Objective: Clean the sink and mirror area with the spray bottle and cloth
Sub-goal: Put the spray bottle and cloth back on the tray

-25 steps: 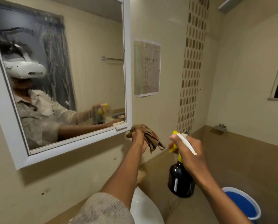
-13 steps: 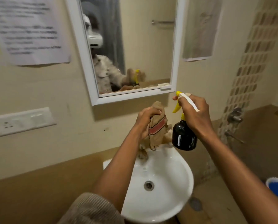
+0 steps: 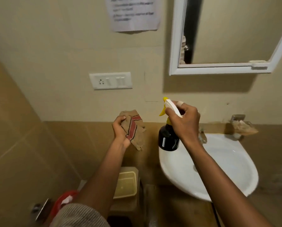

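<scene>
Person stood at the wall left of the sink [image 3: 218, 182], arms out in front. Left hand [image 3: 120, 130] was bunched around a brown cloth [image 3: 133, 128] with a red stripe, held up against the wall tile, off to the left of the basin and not touching it. Right hand [image 3: 182, 122] was wrapped round the neck and white trigger head of a dark spray bottle [image 3: 167, 138] with a yellow nozzle; the bottle hung over the basin's back-left rim, nozzle pointing left toward the wall. Could not tell whether the trigger was being squeezed; no mist seen.

Mirror [image 3: 227, 30], white-framed, hung above and right of the sink, only its lower part in view. Glass there looked free of foam or streaks, though the view was too blurred to judge it clean. Basin looked white and mostly dry; no suds or puddle made out.

My reading: both tools were in hand but neither was on a surface. Cloth was away from sink and mirror alike. Wiping the basin, tap [image 3: 202, 136] and rim looked to be ahead.

Also noted: switch plate [image 3: 110, 80] and a paper notice [image 3: 133, 13] on the wall, a yellow lidded box [image 3: 125, 184] below.
</scene>
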